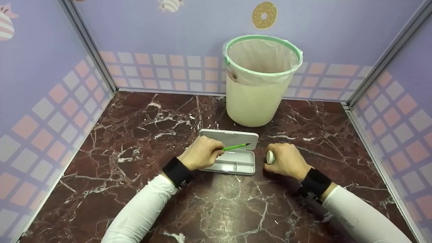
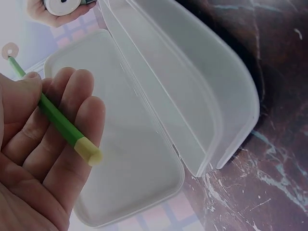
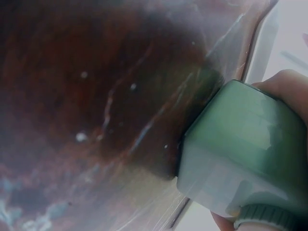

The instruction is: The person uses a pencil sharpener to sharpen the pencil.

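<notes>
A green pencil [image 1: 234, 147] is pinched between the thumb and fingers of my left hand [image 1: 201, 154], its dark tip pointing right. Its yellow end [image 2: 89, 151] shows beyond the fingers in the left wrist view. Below that hand lies an open white pencil case [image 1: 245, 168], lid [image 1: 233, 135] tilted up at the back, dividers inside. To the right of the case, my right hand [image 1: 287, 159] grips a boxy green-and-white pencil sharpener [image 3: 245, 134]. The sharpener has a ridged knob [image 3: 267, 215], and a white round face with a small dark hole shows in the left wrist view.
A pale yellow bin [image 1: 256, 101] with a green rim and clear liner stands behind the case, near the back wall. Patterned panels [image 1: 189, 30] enclose the dark red marbled table [image 1: 135, 189] at the back and sides.
</notes>
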